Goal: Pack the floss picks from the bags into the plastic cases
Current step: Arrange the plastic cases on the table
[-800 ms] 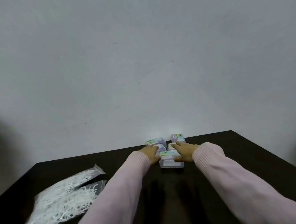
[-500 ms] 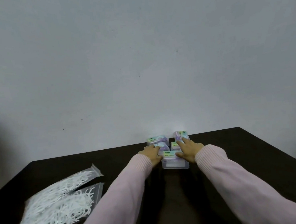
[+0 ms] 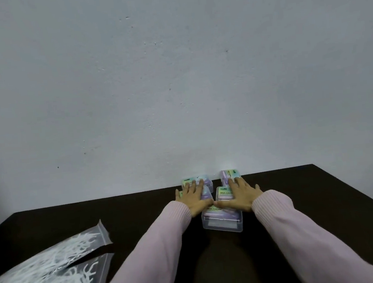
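Left hand (image 3: 194, 197), right hand (image 3: 241, 196) flat on boxy clear cases (image 3: 221, 222).

Case labels (image 3: 213, 209) too blurred

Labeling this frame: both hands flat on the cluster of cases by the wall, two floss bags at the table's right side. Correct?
Not quite. The head view shows the bags at the table's left side, not right. Both the left hand and right hand do lie flat on the cases by the wall.

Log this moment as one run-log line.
left hand: flat on cases | right hand: flat on cases | cases: clustered at wall | floss bags: untouched, table's left
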Available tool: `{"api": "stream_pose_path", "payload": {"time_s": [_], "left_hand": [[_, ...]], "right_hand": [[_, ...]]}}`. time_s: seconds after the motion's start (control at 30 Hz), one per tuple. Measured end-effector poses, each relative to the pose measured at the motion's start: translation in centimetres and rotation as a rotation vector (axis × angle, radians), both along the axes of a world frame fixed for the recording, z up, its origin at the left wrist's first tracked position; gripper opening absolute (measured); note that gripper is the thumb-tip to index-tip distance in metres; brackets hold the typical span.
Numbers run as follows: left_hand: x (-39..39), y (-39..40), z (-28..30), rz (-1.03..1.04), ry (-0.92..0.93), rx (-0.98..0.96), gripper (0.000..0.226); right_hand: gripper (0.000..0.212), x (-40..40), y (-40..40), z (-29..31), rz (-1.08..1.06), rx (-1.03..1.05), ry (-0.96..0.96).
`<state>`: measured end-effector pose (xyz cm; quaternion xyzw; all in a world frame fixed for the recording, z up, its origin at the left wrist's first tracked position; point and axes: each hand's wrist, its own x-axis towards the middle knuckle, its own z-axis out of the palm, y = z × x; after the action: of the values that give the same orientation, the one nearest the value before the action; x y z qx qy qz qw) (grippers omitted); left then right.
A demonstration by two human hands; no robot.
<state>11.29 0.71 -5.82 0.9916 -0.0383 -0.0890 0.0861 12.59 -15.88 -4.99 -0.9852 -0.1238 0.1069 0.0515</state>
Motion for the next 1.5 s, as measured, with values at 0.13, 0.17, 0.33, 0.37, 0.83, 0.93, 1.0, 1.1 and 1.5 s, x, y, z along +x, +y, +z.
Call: {"api": "stream_pose_path", "payload": {"time_s": [0.13,0.17,0.33,0.37,0.83,0.93,1.0,1.1,1.5], "left_hand": [[0.5,0.2,-0.4,-0.008,-0.016,-0.011,0.077],[0.6,0.3,-0.3,-0.010,-0.012,-0.007,0.077],[0.6,0.4,-0.4,-0.029,-0.018,0.008,0.074],[0.5,0.4,-0.4,-0.033,-0.020,0.006,0.074],[0.0,-1.4,-0.5,-0.141,-0.043,0.019,0.065],[-0.3,-2.3,-0.3,-0.166,-0.019,-0.012,0.063],[-0.4,-3.0,-0.1,-0.186,-0.005,-0.009,0.061],[-0.6,-4.0,-0.3,-0.218,-0.017,0.057,0.055],[-0.9,-5.6,-0.3,-0.078,-0.084,-0.030,0.056]], "right_hand": [[0.106,0.3,-0.2,0.2,-0.008,-0.036,-0.017],[0.107,0.3,-0.2,0.3,-0.013,-0.050,-0.018],[0.115,0.5,-0.5,0.3,-0.050,-0.076,-0.007],[0.115,0.5,-0.6,0.4,-0.060,-0.078,-0.001],[0.115,0.1,-2.3,-0.4,-0.113,-0.044,0.044],[0.114,-0.7,-2.9,-0.6,-0.129,-0.057,0.045],[0.118,-1.0,-3.3,-0.8,-0.141,-0.066,0.051],[0.116,-1.5,-3.8,-1.0,-0.151,-0.039,0.063],[0.078,-2.8,-5.3,-0.4,-0.121,-0.104,0.028]]}}
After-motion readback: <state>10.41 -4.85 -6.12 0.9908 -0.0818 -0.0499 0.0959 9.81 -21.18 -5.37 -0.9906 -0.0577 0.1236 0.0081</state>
